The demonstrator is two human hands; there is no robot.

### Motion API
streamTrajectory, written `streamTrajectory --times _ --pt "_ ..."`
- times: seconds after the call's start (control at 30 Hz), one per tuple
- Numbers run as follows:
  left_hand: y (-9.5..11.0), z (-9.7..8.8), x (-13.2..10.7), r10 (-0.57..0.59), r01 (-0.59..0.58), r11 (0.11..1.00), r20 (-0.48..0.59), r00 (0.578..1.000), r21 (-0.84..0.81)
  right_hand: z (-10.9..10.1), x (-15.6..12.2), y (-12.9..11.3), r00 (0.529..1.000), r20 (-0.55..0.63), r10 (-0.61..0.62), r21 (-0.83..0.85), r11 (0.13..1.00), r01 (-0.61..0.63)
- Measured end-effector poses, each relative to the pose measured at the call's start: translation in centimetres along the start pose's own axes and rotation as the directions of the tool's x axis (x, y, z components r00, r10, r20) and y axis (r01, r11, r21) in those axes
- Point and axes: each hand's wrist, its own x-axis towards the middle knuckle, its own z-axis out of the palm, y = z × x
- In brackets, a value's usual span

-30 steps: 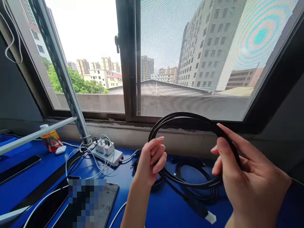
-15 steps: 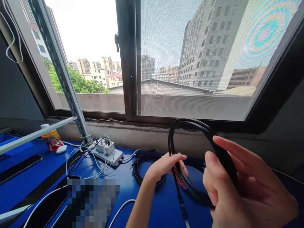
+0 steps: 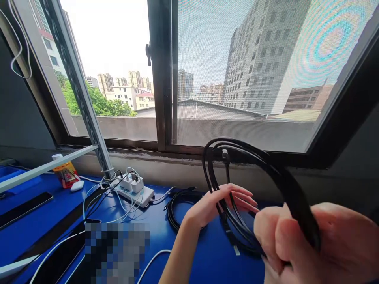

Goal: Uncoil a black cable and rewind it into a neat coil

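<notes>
A coiled black cable is raised above the blue table at the right. My right hand is closed round the thick side of the coil. My left hand is at the coil's far side, its fingers stretched out toward the right and the loops crossing in front of it. One cable end with a metal-tipped plug hangs low beside the loops. Another connector sticks up inside the coil's upper part. Behind my left wrist, a second coiled black cable lies on the table.
A white power strip with chargers and tangled cords stands by the window wall. Further left are an orange-red packet, a white mouse-like object and a dark phone-like slab. A metal rack post rises at the left.
My right hand has turned and tightened round the coil. The left fingers have straightened toward the right. A connector now shows inside the loop, and the lower plug has swung into clearer view.
</notes>
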Motion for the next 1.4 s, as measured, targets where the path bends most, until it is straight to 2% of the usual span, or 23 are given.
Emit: streamTrajectory --times 0.07,0.13,0.2,0.3,0.43,0.6,0.73,0.8,0.9,1.03,1.23,1.4 --pt "0.5 0.5 0.0 0.100 -0.109 0.980 -0.059 0.993 -0.166 0.3 0.8 0.6 0.996 -0.066 0.055 0.134 0.990 -0.046" --pt "1.0 0.6 0.0 0.167 -0.209 0.947 -0.178 0.970 -0.246 0.6 1.7 1.6 0.987 -0.080 0.141 0.156 0.979 -0.127" --pt "1.6 0.3 -0.1 0.233 -0.298 0.924 -0.263 0.936 -0.241 0.5 2.4 2.7 0.973 -0.084 0.213 0.066 0.976 -0.208" --pt "2.6 -0.9 -0.8 0.302 -0.350 0.932 -0.334 0.893 -0.096 -0.3 2.9 4.1 0.966 -0.067 0.250 -0.096 0.962 -0.256" --pt "3.7 -1.7 -2.2 0.329 -0.276 0.942 -0.365 0.871 0.191 -1.2 2.9 5.0 0.976 0.010 0.218 -0.225 0.951 -0.210" --pt "4.9 -1.0 -3.5 0.294 -0.161 0.932 -0.415 0.861 0.326 -1.3 2.8 5.1 0.977 0.211 0.027 -0.445 0.893 0.071" --pt "5.6 -0.6 -4.2 0.131 0.026 0.932 -0.405 0.905 0.361 -1.3 3.0 5.6 0.938 0.320 -0.133 -0.502 0.816 0.287" --pt "5.9 -0.6 -4.4 0.038 0.101 0.932 -0.369 0.929 0.349 -1.4 3.2 6.1 0.914 0.371 -0.164 -0.494 0.799 0.344" --pt "6.1 -0.6 -4.5 -0.037 0.118 0.953 -0.279 0.960 0.280 -1.6 3.3 6.8 0.895 0.414 -0.164 -0.480 0.796 0.368" --pt "6.1 -1.0 -4.3 -0.042 0.095 0.967 -0.217 0.975 0.237 -1.7 3.3 7.3 0.880 0.432 -0.196 -0.482 0.775 0.409" --pt "6.3 -2.1 -4.3 -0.053 0.109 0.971 -0.256 0.965 0.211 -1.0 3.1 7.2 0.874 0.443 -0.200 -0.478 0.772 0.419" --pt "6.6 -2.2 -4.3 -0.004 0.053 0.987 -0.310 0.951 0.151 -0.1 2.7 7.0 0.889 0.424 -0.172 -0.479 0.791 0.381"
